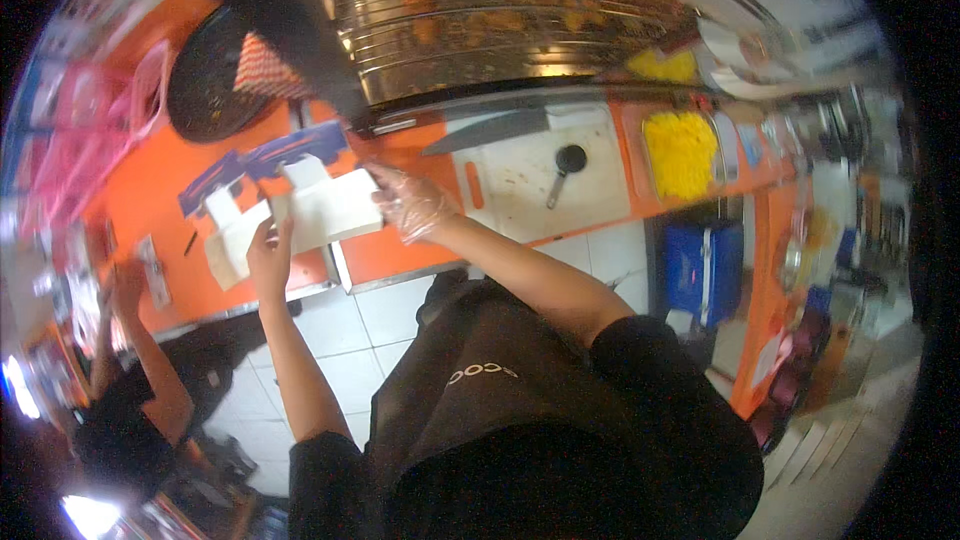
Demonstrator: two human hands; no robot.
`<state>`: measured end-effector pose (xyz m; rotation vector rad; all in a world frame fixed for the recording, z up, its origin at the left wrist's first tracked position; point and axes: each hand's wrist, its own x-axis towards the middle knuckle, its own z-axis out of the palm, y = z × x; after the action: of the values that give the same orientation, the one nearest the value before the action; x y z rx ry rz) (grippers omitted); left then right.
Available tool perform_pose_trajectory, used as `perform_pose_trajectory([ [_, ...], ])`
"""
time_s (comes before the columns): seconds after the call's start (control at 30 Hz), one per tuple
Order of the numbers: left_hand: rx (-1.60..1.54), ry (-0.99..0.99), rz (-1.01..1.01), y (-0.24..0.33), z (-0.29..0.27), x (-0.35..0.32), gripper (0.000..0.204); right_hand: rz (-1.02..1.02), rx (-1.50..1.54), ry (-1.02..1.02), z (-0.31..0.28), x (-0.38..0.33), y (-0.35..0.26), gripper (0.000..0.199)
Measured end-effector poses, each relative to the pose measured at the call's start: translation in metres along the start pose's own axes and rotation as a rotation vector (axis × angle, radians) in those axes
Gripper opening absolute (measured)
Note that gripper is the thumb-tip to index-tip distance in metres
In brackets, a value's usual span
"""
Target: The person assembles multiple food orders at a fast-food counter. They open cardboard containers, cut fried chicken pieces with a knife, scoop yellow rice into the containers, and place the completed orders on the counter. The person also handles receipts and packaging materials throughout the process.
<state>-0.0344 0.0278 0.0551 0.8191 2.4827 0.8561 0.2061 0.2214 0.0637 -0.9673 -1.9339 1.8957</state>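
Paper food cartons, white inside with blue outer flaps, lie spread open on the orange counter in front of me. I make out two side by side, a right carton (342, 208) and a left carton (232, 245), though blur hides where they meet. My left hand (268, 258), bare, has its fingers up at the near edge between them, closed on the carton edge. In a clear plastic glove, my right hand (412, 204) grips the right end of the right carton, thumb and fingers at its edge.
Right of the cartons, a white cutting board (500, 185) carries a small black-cupped scoop (570, 160) and a wide knife (490, 128). Beyond is a tray of yellow shredded food (680, 155). A black round pan (205, 80) and pink bags (120, 130) are left. Another person's hand (125, 285) works nearby.
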Motion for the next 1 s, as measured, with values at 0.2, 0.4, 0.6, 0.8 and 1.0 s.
perform_pose_trajectory([
  [0.2, 0.248, 0.132, 0.24, -0.014, 0.0, 0.024, 0.049, 0.498, 1.029, -0.056, -0.067, -0.041, 0.031, 0.015],
  [0.4, 0.356, 0.693, 0.495, 0.067, 0.024, -0.009, 0.044, -0.285, -0.164, 0.528, -0.206, -0.208, 0.074, 0.022],
  [0.6, 0.128, 0.464, 1.055, 0.249, 0.193, -0.116, 0.036, 0.388, 0.309, 0.813, -0.317, -0.372, 0.105, 0.03],
  [0.8, -0.312, -0.234, 1.093, 0.469, 0.393, -0.273, 0.042, 0.247, 0.378, 1.014, -0.416, -0.488, 0.139, 0.032],
  [1.0, -0.484, -0.406, 1.443, 0.723, 0.504, -0.346, 0.042, 0.209, 0.424, 1.188, -0.53, -0.564, 0.143, 0.035],
])
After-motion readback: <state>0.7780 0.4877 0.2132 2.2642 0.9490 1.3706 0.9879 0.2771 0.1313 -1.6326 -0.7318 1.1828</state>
